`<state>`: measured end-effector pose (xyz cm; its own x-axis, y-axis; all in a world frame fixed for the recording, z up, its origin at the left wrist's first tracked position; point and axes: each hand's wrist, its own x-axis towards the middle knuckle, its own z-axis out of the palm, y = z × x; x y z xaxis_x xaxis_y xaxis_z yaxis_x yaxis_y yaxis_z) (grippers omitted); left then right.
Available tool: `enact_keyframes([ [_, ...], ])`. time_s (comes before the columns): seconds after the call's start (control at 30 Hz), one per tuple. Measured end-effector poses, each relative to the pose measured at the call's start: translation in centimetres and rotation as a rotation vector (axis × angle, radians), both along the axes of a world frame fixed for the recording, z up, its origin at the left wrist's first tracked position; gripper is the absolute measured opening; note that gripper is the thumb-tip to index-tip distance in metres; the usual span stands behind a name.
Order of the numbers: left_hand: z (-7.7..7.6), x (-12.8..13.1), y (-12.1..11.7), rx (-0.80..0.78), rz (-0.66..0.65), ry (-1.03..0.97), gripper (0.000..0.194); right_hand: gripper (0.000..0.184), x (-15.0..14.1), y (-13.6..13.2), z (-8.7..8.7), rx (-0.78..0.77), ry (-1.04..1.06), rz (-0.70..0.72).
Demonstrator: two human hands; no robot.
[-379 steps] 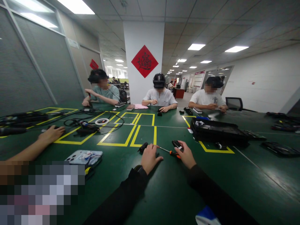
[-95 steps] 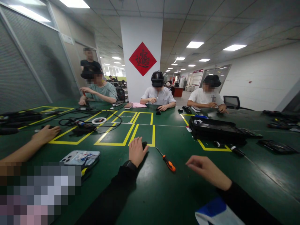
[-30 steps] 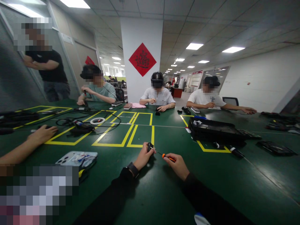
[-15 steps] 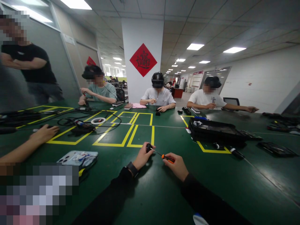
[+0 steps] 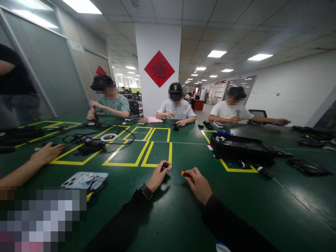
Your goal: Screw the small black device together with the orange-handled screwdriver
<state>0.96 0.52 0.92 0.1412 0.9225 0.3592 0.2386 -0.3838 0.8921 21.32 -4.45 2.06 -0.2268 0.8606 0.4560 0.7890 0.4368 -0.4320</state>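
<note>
My left hand (image 5: 156, 177) is closed round a small black part (image 5: 165, 166), held just above the green table (image 5: 178, 217). The part's exact kind is too small to make out. In my right hand (image 5: 200, 185) is a screwdriver (image 5: 187, 174) with an orange and black handle. Its thin shaft points left toward the black part; I cannot tell whether the tip touches it. My right fingers wrap round the handle and hide much of it.
A phone (image 5: 85, 180) with small items on it lies left, near a co-worker's hand (image 5: 49, 153). Cables (image 5: 90, 141) and a white ring (image 5: 109, 137) lie beyond. A black open case (image 5: 241, 147) stands right. Several people sit across the table.
The view has shifted slightly. My right hand has turned a little about the screwdriver handle, and the black part has tilted in my left hand. The standing person at left has moved leftward.
</note>
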Motion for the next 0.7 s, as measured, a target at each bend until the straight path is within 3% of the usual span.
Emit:
enact_keyframes([
  [0.17, -0.1, 0.1, 0.1, 0.014, -0.028, 0.029, 0.021, 0.019, 0.0, 0.1, 0.1, 0.041, -0.006, 0.048],
  [0.33, -0.3, 0.0, 0.3, 0.039, 0.029, 0.028, 0.022, 0.025, -0.4, -0.1, 0.1, 0.082, -0.051, 0.082],
  [0.7, -0.3, 0.1, 0.0, -0.040, -0.065, -0.061, 0.021, 0.018, -0.1, 0.3, -1.0, -0.056, 0.185, 0.107],
])
